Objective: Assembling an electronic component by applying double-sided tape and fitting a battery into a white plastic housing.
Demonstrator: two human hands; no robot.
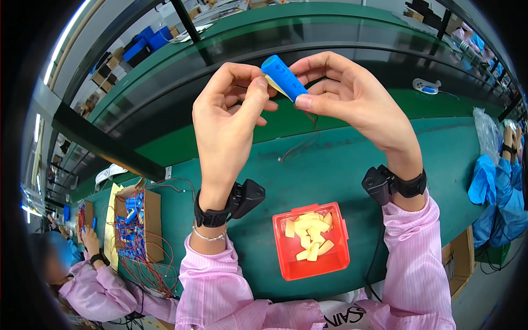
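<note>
Above the bench I hold up a blue cylindrical battery (284,78) with thin dark wires (300,144) trailing from its lower end. The fingers and thumb of my right hand (355,91) are closed on the battery from the right. A pale yellow strip (279,88) lies along its left side, and my left hand (228,118) pinches the strip near its upper end. Whether the strip is stuck down along its whole length, I cannot tell. Below my hands, a red plastic bin (312,269) holds several loose pale yellow pieces (313,228).
At left, a cardboard box (154,225) is full of blue batteries with tangled red wires (159,275) spilling out. A white device (427,86) lies on the far ledge. A co-worker in pink (99,291) sits left; blue-sleeved arms (506,192) and a clear bag (486,132) are right.
</note>
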